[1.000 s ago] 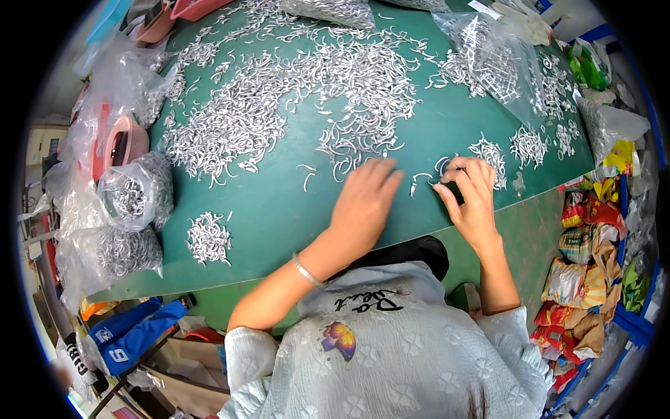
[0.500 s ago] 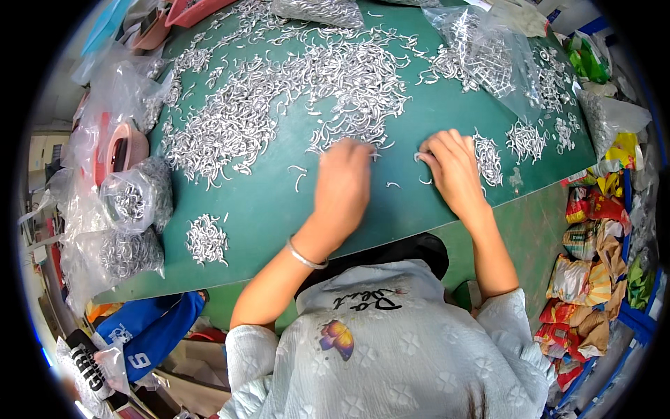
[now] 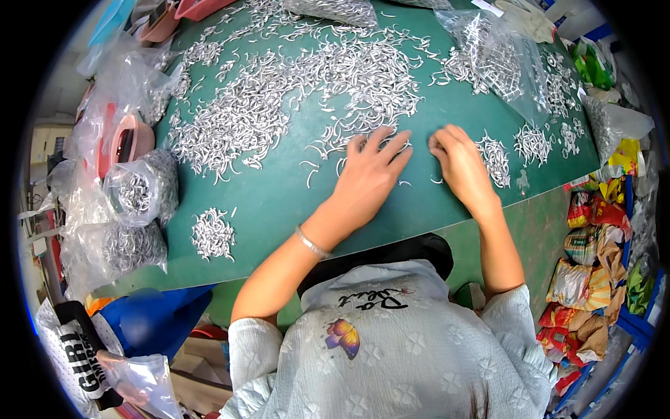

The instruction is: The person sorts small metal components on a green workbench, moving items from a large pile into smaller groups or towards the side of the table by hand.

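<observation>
My left hand [image 3: 375,171] has its fingers spread over the near edge of a large pile of small curved silvery metal pieces [image 3: 366,73]. Its fingertips reach among those pieces. A bracelet [image 3: 312,242] circles the left wrist. To its right, my right hand [image 3: 460,164] is closed, thumb and fingers together; whatever they hold is hidden. Beyond the right hand lies a small heap of curved pieces [image 3: 494,160]. One loose curved piece [image 3: 405,184] lies on the green table [image 3: 279,209] between my hands.
Another small heap [image 3: 213,234] sits at the table's left. Plastic bags of metal pieces [image 3: 139,192] and a pink basket [image 3: 132,143] line the left edge. A clear bag of parts [image 3: 497,59] lies far right. Packages [image 3: 583,279] fill a blue shelf at the right.
My left hand has moved slightly right and its fingers have spread. My right hand's fingers have drawn in, and the small piece seen at its fingertips no longer shows. The view has shifted slightly.
</observation>
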`<state>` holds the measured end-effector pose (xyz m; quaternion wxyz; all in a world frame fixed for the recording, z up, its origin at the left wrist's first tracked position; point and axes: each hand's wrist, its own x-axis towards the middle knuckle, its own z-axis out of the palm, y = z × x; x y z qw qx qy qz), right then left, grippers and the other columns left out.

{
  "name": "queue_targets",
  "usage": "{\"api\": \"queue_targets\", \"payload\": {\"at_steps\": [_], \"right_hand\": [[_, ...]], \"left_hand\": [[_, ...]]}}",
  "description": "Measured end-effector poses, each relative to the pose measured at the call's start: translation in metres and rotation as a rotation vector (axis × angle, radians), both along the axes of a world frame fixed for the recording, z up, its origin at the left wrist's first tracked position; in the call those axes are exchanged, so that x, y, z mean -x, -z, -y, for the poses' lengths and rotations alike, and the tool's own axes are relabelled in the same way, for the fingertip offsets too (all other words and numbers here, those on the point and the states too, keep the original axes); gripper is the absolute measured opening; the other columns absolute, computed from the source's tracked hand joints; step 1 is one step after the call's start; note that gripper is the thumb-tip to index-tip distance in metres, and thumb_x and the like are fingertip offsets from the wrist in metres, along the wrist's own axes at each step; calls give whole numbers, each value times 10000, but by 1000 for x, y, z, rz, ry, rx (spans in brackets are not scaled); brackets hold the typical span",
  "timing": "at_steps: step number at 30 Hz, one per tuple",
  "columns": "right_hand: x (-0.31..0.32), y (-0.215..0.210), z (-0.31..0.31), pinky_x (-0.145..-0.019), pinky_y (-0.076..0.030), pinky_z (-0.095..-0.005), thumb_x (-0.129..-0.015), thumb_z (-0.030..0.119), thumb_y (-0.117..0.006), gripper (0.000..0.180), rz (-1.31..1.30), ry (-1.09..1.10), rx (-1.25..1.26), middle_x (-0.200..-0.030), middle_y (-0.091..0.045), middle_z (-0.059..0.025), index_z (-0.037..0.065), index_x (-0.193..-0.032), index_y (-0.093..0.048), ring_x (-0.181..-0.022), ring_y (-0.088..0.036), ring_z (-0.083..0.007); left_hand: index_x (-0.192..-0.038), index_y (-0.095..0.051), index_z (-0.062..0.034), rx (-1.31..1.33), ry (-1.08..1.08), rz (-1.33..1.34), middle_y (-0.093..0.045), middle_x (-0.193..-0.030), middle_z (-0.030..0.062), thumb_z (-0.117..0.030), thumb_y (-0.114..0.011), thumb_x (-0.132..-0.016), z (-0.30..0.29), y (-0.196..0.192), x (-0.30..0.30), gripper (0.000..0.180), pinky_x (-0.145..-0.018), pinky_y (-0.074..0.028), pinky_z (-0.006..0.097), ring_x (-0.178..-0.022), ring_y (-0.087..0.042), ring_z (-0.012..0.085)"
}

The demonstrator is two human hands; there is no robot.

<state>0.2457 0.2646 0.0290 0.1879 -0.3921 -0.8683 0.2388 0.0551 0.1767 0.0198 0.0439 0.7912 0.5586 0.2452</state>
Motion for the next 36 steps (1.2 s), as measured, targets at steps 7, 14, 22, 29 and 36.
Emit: {"api": "queue_targets", "payload": {"at_steps": [7,14,22,29,36], "right_hand": [[27,-13,-5,-864,-465,-407,-829,37,-674,203,-366,-102,157,-961,-577,-160,-15,-1016,-616,-938,-571,-367],[17,-10,38,-797,-424,-415,-772,107,-734,254,-40,-228,-92,-988,-525,-114,23,-947,-569,-935,-508,-320],[-5,-3,17,-809,-416,-420,-789,19,-684,223,38,39,-302,-990,-552,-135,24,-989,-586,-947,-516,-337],[72,21,4,-811,-470,-432,-837,42,-671,256,-62,-64,-117,-1031,-559,-165,3,-1069,-568,-971,-552,-364],[77,-3,-25,-997,-367,-466,-827,191,-738,433,-115,10,-228,-1282,-518,-168,76,-1221,-599,-1198,-459,-363]], "left_hand": [[-1082,-676,-61,4,-192,-50,-546,-1326,101,-6,-620,-809,13,5,35,285,-1077,-313,565,-1264,-474,314],[-1074,-656,-55,26,-150,108,-527,-1316,129,-22,-651,-827,26,-6,27,249,-1088,-325,539,-1266,-458,342],[-1065,-629,-46,-13,-255,164,-522,-1279,140,-31,-658,-819,33,7,39,248,-1069,-342,543,-1243,-464,354],[-1161,-597,-63,-39,-256,-6,-519,-1282,131,-69,-671,-836,-5,20,43,333,-1055,-360,493,-1224,-468,357],[-1211,-585,-35,18,-431,146,-518,-1285,156,-67,-703,-816,38,-6,58,414,-1016,-400,450,-1196,-491,377]]}}
